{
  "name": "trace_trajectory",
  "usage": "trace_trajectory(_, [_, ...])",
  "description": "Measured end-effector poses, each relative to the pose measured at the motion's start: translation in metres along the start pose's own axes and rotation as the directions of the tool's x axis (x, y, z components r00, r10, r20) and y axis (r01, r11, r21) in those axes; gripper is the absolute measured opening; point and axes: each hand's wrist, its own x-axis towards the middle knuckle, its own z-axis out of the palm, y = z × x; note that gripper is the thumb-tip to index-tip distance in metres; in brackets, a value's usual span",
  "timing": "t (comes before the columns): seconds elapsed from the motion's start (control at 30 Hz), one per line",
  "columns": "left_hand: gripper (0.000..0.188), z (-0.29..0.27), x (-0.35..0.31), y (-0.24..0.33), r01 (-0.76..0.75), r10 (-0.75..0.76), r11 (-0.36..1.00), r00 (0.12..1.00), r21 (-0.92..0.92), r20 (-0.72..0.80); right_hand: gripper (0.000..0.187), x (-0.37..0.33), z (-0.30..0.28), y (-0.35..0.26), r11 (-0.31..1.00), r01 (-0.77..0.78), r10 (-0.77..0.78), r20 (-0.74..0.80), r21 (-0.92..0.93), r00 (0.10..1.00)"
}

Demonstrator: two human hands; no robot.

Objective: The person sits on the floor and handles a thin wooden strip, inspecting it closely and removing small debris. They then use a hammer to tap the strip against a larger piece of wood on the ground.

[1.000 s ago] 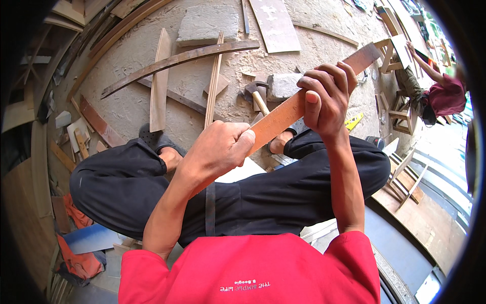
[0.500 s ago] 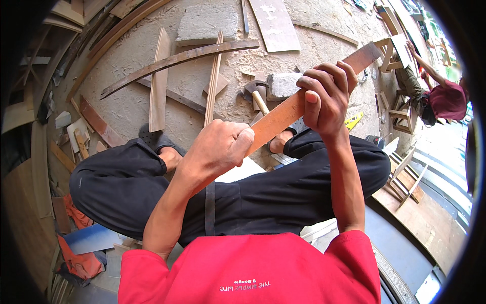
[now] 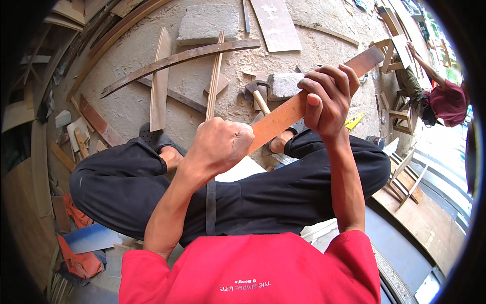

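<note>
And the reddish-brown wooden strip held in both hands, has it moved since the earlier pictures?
Yes, slightly: the wooden strip has shifted right, its far end nearer the wooden frame.

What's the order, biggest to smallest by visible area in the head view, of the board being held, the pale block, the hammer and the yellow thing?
1. Board, though nearness to the camera enlarges it
2. Pale block
3. Hammer
4. Yellow thing
</note>
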Motion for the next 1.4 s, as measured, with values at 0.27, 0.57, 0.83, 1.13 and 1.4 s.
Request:
trace_trajectory(0.27, [0.032,0.001,-0.001,-0.009,-0.094,0.089,0.983,0.995,0.157,0.042,0.034,0.002,-0.001,-0.001,1.000,0.007,-0.007,-0.015,0.005,1.000])
trace_trajectory(0.57, [0.037,-0.001,-0.002,0.005,0.099,-0.095,0.992,0.994,-0.080,0.059,0.034,0.004,-0.002,-0.001,1.000,0.018,-0.017,-0.032,0.016,0.999])
trace_trajectory(0.83, [0.036,0.002,-0.001,0.002,0.085,-0.083,0.993,0.996,-0.082,0.028,0.034,0.001,-0.001,-0.001,1.000,0.005,-0.005,-0.020,0.010,1.000])
trace_trajectory(1.13, [0.030,-0.004,0.000,0.004,0.025,-0.025,0.999,1.000,-0.034,0.009,0.034,0.000,0.000,-0.001,1.000,0.008,-0.008,-0.035,-0.003,0.999])
trace_trajectory(1.4, [0.034,-0.003,-0.002,-0.002,-0.015,0.016,1.000,0.998,-0.013,0.062,0.032,0.003,-0.001,-0.001,1.000,0.007,-0.007,-0.014,0.024,1.000])
